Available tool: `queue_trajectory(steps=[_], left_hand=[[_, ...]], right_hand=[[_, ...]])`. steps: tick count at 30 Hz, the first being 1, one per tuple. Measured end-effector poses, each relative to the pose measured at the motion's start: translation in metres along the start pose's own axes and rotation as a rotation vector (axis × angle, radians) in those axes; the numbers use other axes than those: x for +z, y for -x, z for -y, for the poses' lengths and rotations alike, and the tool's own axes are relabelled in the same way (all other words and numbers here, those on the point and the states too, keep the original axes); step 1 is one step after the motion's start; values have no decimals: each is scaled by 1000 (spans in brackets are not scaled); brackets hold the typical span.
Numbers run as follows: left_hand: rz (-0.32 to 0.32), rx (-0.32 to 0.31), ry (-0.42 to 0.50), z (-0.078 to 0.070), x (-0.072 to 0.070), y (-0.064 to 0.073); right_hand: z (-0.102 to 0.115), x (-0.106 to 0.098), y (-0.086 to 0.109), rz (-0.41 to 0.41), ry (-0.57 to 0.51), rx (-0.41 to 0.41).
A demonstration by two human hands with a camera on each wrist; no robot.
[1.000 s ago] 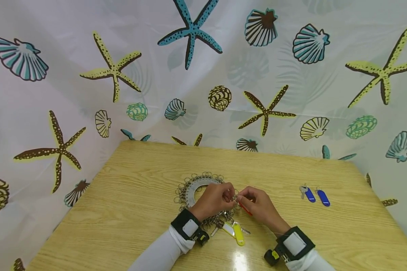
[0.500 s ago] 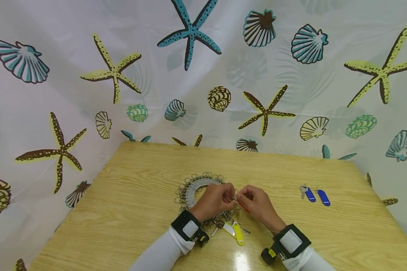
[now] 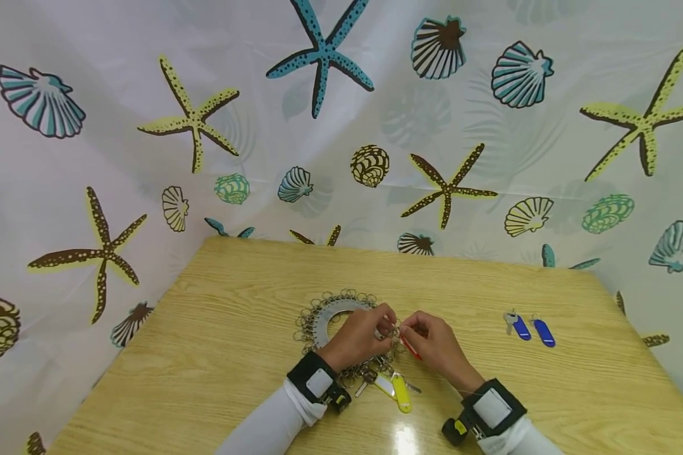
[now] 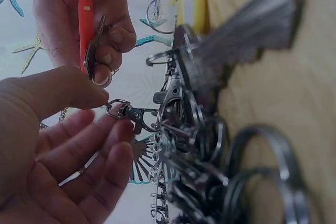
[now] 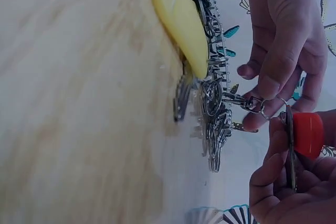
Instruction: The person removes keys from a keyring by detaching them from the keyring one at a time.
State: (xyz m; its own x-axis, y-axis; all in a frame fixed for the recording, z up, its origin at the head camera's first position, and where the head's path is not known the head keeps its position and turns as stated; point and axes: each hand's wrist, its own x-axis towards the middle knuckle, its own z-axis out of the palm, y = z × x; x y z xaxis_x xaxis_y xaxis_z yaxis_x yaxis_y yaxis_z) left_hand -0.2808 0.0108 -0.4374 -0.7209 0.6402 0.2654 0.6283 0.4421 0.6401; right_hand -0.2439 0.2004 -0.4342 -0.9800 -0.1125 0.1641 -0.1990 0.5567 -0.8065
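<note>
A grey metal key-holder ring (image 3: 320,325), fringed with many small clasps and rings, lies mid-table. Over its right side, my left hand (image 3: 360,336) pinches the ring end of a swivel clasp (image 4: 135,114) between thumb and finger, its other fingers loosely bent. The clasp's hook end meets the crowded metal rings. From the right, my right hand (image 3: 437,349) pinches a red key tag (image 5: 308,135) and its key (image 5: 291,156) together. A thin split ring (image 5: 282,101) bridges the tag and the clasp's ring, right at the left fingertips.
Yellow key tags (image 3: 401,394) and a key (image 3: 362,387) lie at the key-holder's near edge. On the right of the wooden table (image 3: 216,354) are two blue key tags (image 3: 543,332), one with a key (image 3: 510,321). A patterned curtain (image 3: 250,208) hangs behind.
My right hand shifts slightly left and back, tilting the red tag a little. The left hand stays nearly still, with only small finger movements.
</note>
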Motion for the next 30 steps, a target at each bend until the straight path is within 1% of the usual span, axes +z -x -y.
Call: queue_trajectory(steps=[3, 6, 10, 13, 16, 19, 23, 30], left_hand=[[14, -35, -38, -1, 0, 0], [16, -52, -56, -1, -1, 1], [-14, -47, -71, -2, -2, 1], [-25, -48, -78, -2, -2, 0], [-13, -62, -69, -2, -2, -1], [0, -71, -65, -2, -1, -1], [11, -64, -64, -2, -1, -1], [14, -41, -72, -2, -1, -2]], right_hand=[[0, 0, 1, -3, -6, -25], [0, 0, 1, -5, -7, -43], [-1, -1, 1, -13, -3, -46], [0, -1, 2, 2, 1, -42], [1, -2, 2, 22, 5, -46], [2, -3, 3, 36, 7, -68], [1, -5, 4, 47, 15, -97], [-1, -4, 4, 49, 38, -103]])
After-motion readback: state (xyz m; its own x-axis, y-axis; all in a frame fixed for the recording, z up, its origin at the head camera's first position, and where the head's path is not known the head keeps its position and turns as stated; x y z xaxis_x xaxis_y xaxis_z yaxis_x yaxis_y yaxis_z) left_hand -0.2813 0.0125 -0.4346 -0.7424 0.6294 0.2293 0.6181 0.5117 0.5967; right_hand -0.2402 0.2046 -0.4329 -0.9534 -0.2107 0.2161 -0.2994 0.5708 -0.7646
